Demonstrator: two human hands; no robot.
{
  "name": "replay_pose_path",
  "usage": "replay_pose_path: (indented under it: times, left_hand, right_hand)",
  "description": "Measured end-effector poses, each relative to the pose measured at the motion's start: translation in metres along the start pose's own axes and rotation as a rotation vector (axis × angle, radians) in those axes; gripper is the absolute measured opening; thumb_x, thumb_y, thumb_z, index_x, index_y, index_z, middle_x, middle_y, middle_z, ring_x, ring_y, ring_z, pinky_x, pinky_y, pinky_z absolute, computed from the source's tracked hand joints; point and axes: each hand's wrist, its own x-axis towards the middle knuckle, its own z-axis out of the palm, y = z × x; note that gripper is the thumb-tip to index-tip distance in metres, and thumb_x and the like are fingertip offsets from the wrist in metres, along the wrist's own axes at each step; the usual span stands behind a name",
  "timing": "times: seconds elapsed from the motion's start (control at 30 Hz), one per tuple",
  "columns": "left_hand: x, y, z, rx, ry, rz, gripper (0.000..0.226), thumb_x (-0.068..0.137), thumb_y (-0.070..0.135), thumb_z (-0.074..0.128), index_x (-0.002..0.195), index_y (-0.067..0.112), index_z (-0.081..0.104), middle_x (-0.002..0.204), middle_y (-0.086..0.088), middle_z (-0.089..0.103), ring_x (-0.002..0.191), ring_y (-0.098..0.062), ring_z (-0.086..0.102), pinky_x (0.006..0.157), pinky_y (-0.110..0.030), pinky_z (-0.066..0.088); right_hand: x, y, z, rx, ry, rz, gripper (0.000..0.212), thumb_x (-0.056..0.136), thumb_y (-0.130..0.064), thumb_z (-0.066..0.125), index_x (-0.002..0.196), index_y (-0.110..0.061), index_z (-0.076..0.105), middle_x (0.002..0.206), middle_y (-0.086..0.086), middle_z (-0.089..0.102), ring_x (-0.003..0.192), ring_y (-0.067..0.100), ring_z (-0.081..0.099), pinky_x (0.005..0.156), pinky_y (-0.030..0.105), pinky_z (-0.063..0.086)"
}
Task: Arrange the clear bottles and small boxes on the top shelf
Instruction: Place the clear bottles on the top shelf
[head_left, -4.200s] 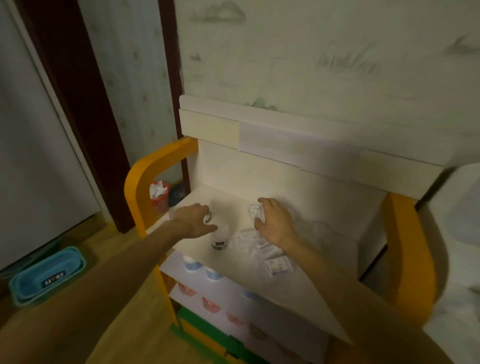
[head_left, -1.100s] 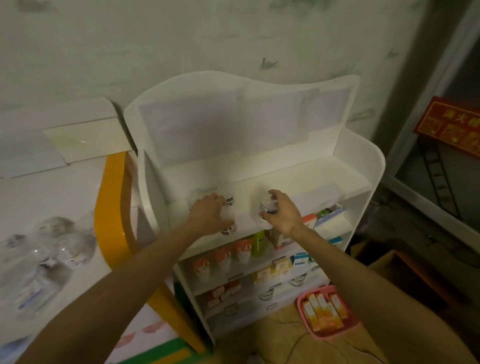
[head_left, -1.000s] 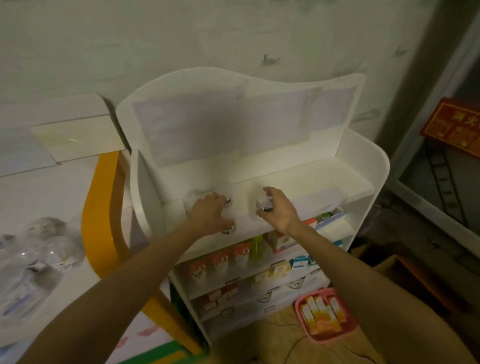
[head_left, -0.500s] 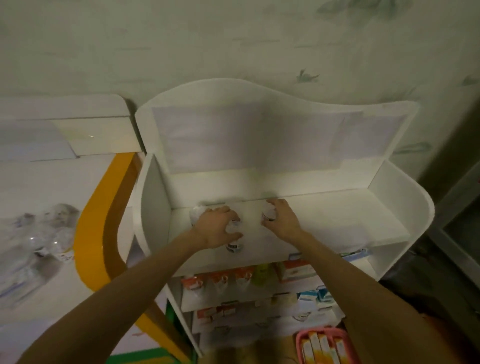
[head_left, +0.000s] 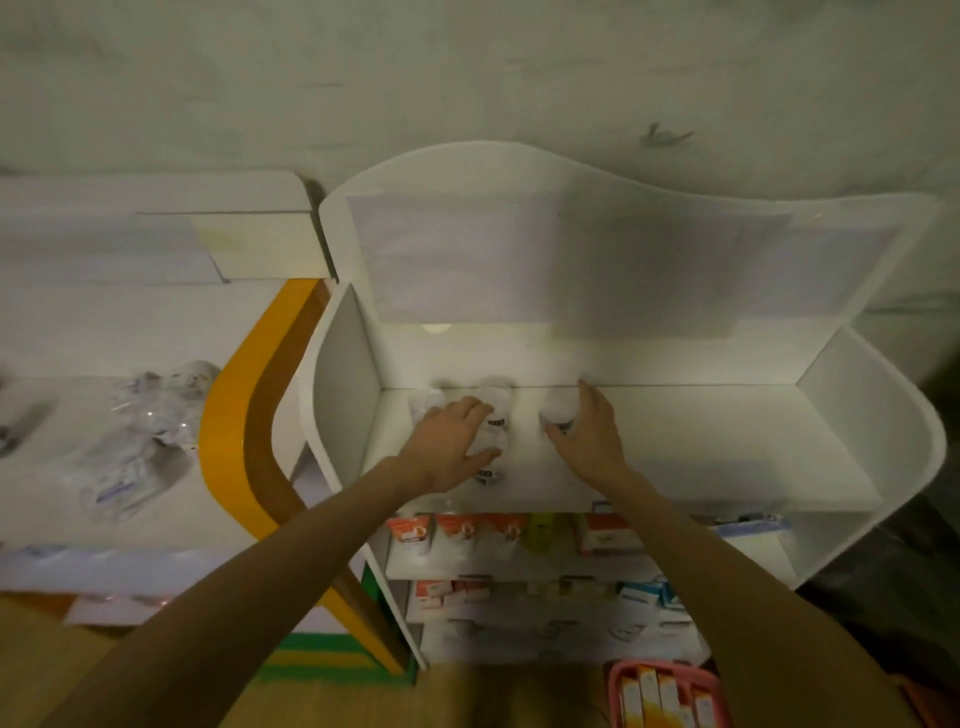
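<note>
White shelf unit (head_left: 878, 395) stands against pale wall (head_left: 467, 78). Left of unit: orange curved side panel (head_left: 234, 415), touching it. Further left: worktop (head_left: 52, 467) with heap of clear plastic bags (head_left: 140, 436). Lower shelves inside unit: row of small red and white packs (head_left: 457, 532), one green pack (head_left: 540, 530), blue and white boxes (head_left: 644, 592) lower down. On floor in front of unit: pink basket (head_left: 618, 680) with orange and white boxes (head_left: 665, 696). Green strip (head_left: 322, 660) low on floor, left of unit.
</note>
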Motion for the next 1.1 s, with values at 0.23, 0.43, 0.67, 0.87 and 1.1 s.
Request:
replay_pose_path:
  times: [0.23, 0.43, 0.67, 0.87, 1.1]
  left_hand:
    - [-0.032, -0.012, -0.049, 0.093, 0.229, -0.018, 0.051, 0.097, 0.054, 0.045, 0.135, 0.021, 0.051, 0.143, -0.003, 0.046, 0.126, -0.024, 0.048, 0.106, -0.039, 0.036]
    - [-0.07, -0.043, -0.115, 0.079, 0.458, 0.004, 0.047, 0.099, 0.047, 0.048, 0.135, 0.017, 0.049, 0.146, -0.008, 0.043, 0.126, -0.026, 0.048, 0.103, -0.039, 0.042]
    - [-0.16, -0.136, -0.155, 0.126, 0.559, -0.106, 0.046, 0.101, 0.045, 0.045, 0.138, 0.018, 0.047, 0.151, -0.007, 0.038, 0.133, -0.026, 0.041, 0.11, -0.045, 0.036]
    - [-0.285, -0.255, -0.165, 0.185, 0.466, -0.339, 0.051, 0.1, 0.051, 0.04, 0.138, 0.017, 0.044, 0.155, -0.011, 0.032, 0.136, -0.03, 0.038, 0.111, -0.045, 0.035]
    - [-0.399, -0.373, -0.165, 0.119, 0.234, -0.746, 0.076, 0.09, 0.06, 0.054, 0.148, 0.023, 0.024, 0.164, -0.007, 0.0, 0.142, -0.038, 0.031, 0.109, -0.049, 0.04]
  right_hand:
    - [-0.01, -0.041, -0.025, 0.012, 0.155, -0.155, 0.073, 0.094, -0.033, 0.061, 0.152, -0.006, 0.026, 0.157, 0.015, 0.028, 0.146, 0.033, 0.021, 0.119, 0.048, 0.022]
    - [-0.029, -0.133, -0.025, 0.098, 0.247, -0.311, 0.061, 0.095, -0.031, 0.058, 0.148, -0.011, 0.034, 0.154, 0.009, 0.035, 0.145, 0.027, 0.026, 0.118, 0.046, 0.025]
    - [-0.069, -0.264, 0.028, 0.222, 0.234, -0.517, 0.058, 0.097, -0.031, 0.057, 0.149, -0.018, 0.034, 0.157, 0.003, 0.032, 0.147, 0.02, 0.022, 0.121, 0.04, 0.022]
    - [-0.106, -0.388, 0.116, 0.226, 0.19, -0.701, 0.055, 0.094, -0.026, 0.058, 0.145, -0.013, 0.04, 0.153, 0.005, 0.038, 0.146, 0.022, 0.025, 0.12, 0.042, 0.025]
    - [-0.15, -0.491, 0.229, 0.171, -0.061, -0.687, 0.058, 0.094, -0.024, 0.061, 0.147, -0.017, 0.037, 0.154, 0.003, 0.035, 0.147, 0.021, 0.021, 0.118, 0.035, 0.021]
